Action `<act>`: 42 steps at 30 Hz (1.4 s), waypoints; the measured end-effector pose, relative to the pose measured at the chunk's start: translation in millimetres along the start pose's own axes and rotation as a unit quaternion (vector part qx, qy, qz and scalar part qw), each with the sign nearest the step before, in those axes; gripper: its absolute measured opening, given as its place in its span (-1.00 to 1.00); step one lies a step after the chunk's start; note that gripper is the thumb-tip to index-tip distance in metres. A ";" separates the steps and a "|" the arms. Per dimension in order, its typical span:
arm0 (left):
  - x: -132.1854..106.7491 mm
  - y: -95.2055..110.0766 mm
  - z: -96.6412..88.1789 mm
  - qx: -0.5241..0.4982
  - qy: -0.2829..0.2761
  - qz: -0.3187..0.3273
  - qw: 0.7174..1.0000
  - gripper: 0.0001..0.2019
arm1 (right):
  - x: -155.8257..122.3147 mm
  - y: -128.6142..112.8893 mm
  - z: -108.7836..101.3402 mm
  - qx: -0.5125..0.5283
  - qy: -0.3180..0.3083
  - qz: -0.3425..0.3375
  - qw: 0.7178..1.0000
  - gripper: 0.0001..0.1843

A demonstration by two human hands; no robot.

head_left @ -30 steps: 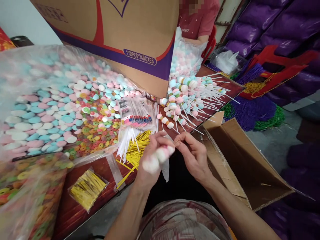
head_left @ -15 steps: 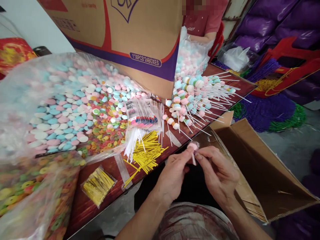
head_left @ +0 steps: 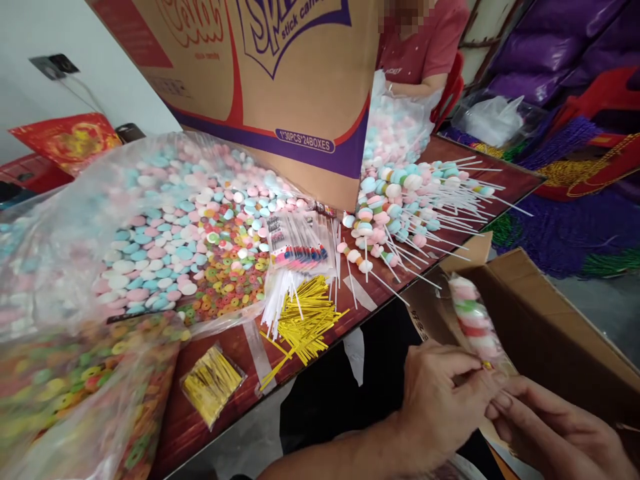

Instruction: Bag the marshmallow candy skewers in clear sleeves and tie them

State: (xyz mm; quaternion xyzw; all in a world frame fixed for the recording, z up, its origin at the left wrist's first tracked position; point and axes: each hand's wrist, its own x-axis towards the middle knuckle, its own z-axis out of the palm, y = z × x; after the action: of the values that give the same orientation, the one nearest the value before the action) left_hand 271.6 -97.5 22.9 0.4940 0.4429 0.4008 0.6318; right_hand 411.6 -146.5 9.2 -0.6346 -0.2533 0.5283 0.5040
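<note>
A marshmallow candy stick (head_left: 474, 319) in clear plastic wrap, with pink, white, green and red pieces, tilts up over the open carton. My left hand (head_left: 440, 397) pinches its lower end, and a small yellow bit shows at the neck of the wrap. Against the left fingertips, my right hand (head_left: 560, 423) is closed in a pinch; what lies between its fingers is hidden. Left of the hands, a pile of yellow twist ties (head_left: 310, 320) lies beside white sticks (head_left: 283, 293) on the table. Unwrapped marshmallow skewers (head_left: 400, 207) are heaped at the table's right side.
A large printed carton (head_left: 280, 100) stands on the table (head_left: 170, 427). Around it are a bag of marshmallows (head_left: 145, 253), gummy rings (head_left: 230, 280) and packed twist ties (head_left: 213, 383). An open carton (head_left: 540, 320) sits at right. Another person (head_left: 420, 50) sits across.
Both hands have moved right, from beside the table edge to over the open carton. The candy now points upward in full view above the left hand. The view has shifted somewhat.
</note>
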 end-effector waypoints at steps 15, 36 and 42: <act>58.9 29.0 -273.5 0.349 0.459 -0.006 0.817 -0.83 | 48.4 0.4 84.0 0.114 -0.083 0.040 0.989 -0.63; 13.2 20.4 -121.8 -0.184 0.412 0.143 0.881 -0.63 | 29.1 -5.1 220.9 0.170 -0.190 -0.092 0.963 -0.81; 12.9 29.0 -136.6 -0.366 0.261 0.001 0.893 -0.71 | 45.3 -12.5 190.9 0.049 -0.311 -0.119 0.942 -0.73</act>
State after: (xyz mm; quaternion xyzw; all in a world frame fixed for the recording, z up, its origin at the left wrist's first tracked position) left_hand 142.8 -43.1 32.9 0.1060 0.4137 0.6495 0.6291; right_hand 251.7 -32.2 14.4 -0.3785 -0.4448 0.6473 0.4897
